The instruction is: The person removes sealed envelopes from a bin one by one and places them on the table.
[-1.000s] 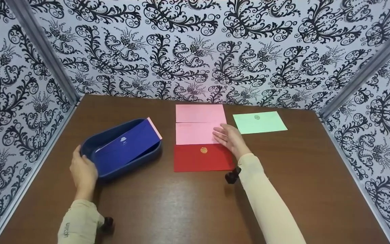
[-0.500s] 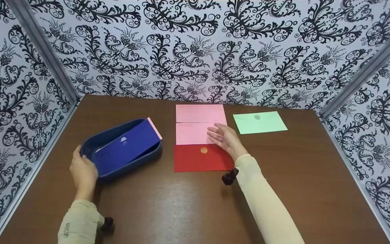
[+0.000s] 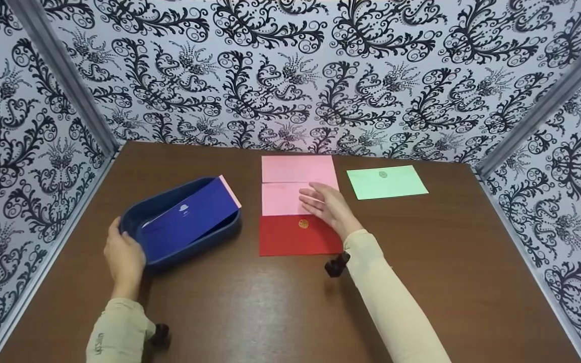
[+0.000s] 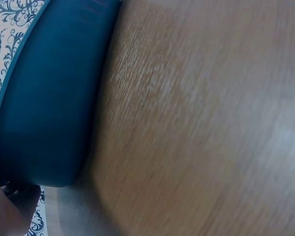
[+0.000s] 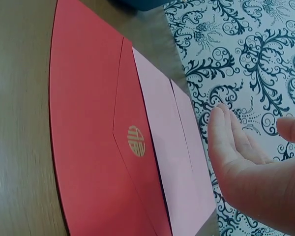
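Observation:
At the left, my left hand (image 3: 125, 254) grips the near-left end of a dark blue plastic bin (image 3: 222, 234). A blue envelope (image 3: 189, 214) with a white emblem and a pink edge at one end lies aslant in the bin. My right hand (image 3: 328, 207) hovers with extended fingers over the pink envelopes (image 3: 283, 199) and holds nothing. Directly in front of these lies a red envelope (image 3: 290, 239) with a gold round emblem, its flap visible in the right wrist view. The left wrist view shows the bin's outer wall (image 4: 49, 98) and only a bit of the hand.
A pale green envelope (image 3: 389, 184) lies to the right of the pink ones near the back of the brown table (image 3: 250, 307). Patterned black-and-white walls (image 3: 290, 75) enclose the table at the back and both sides.
My right hand has drifted left across the pink envelopes, its fingers still extended. My left hand, the bin and the envelopes have stayed in place.

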`<state>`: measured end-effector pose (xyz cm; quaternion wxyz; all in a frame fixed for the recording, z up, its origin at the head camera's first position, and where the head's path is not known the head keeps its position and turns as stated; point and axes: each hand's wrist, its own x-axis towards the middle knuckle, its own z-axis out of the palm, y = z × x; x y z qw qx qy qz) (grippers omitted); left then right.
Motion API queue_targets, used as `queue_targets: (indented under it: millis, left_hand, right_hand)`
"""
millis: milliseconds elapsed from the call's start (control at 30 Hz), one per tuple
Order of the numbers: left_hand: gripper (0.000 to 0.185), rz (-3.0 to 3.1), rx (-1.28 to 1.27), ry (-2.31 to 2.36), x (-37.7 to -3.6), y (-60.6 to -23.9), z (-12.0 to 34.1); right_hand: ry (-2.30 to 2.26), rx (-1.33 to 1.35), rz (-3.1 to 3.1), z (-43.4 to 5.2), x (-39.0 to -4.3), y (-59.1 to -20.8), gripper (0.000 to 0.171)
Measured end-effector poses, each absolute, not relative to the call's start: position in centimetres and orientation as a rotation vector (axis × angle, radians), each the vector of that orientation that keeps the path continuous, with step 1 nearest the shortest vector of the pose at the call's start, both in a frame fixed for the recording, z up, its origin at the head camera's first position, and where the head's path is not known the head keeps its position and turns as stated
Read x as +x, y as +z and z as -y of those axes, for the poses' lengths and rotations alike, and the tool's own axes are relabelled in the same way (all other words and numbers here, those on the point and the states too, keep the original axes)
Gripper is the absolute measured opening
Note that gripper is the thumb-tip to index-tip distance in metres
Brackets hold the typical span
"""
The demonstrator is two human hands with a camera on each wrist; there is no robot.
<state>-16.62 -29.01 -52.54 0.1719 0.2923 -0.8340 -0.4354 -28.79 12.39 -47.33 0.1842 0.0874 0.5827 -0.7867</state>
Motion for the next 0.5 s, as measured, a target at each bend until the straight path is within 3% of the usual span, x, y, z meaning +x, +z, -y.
queue_targets:
  millis: [500]
  left_hand:
    - [0.049,2.363,0.813,-1.229,-16.7,-52.6,29.0]
  right_hand:
    - [-2.24,0.185,-1.607,-10.8,-28.3,-47.3,0.048]
